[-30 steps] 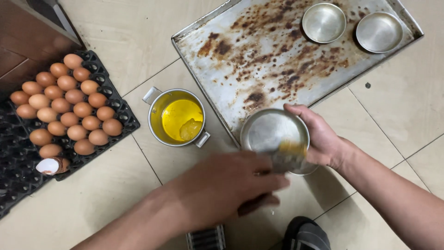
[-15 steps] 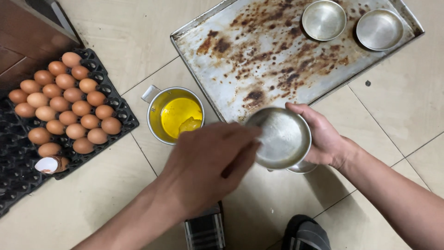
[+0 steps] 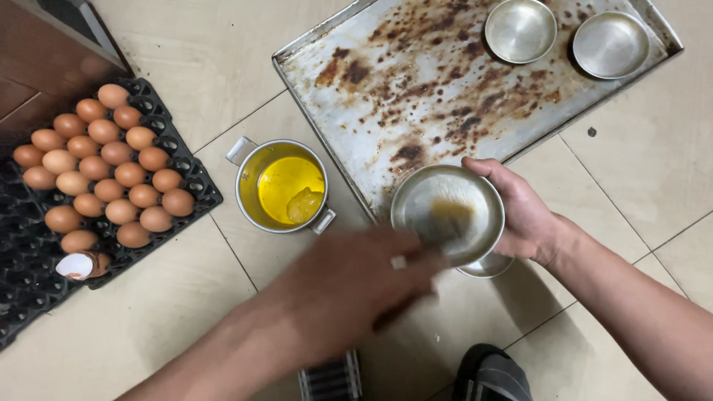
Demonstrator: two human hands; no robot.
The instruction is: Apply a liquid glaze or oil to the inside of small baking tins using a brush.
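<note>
My right hand (image 3: 529, 217) grips a small round metal tin (image 3: 477, 199) by its right rim, tilted toward me, just off the near edge of the baking tray. A second tin (image 3: 490, 267) shows under it. My left hand (image 3: 349, 289) is blurred with motion in front of the tin. It is closed on a brush whose yellowish-brown bristles (image 3: 449, 217) lie inside the tin. To the left, a small metal pot (image 3: 245, 182) with two tab handles holds yellow liquid.
A large stained metal baking tray (image 3: 416, 82) lies on the tiled floor with two empty tins, one (image 3: 520, 30) beside the other (image 3: 610, 44), at its far right. Brown eggs (image 3: 111, 171) fill a black carton at left, beside a broken shell (image 3: 78, 265). A dark sandal (image 3: 494, 375) sits at the bottom edge.
My left hand swept up to the tin's rim, then back down and left, dragging the brush across the inside of the tin. My right hand tilted the tin a little.
</note>
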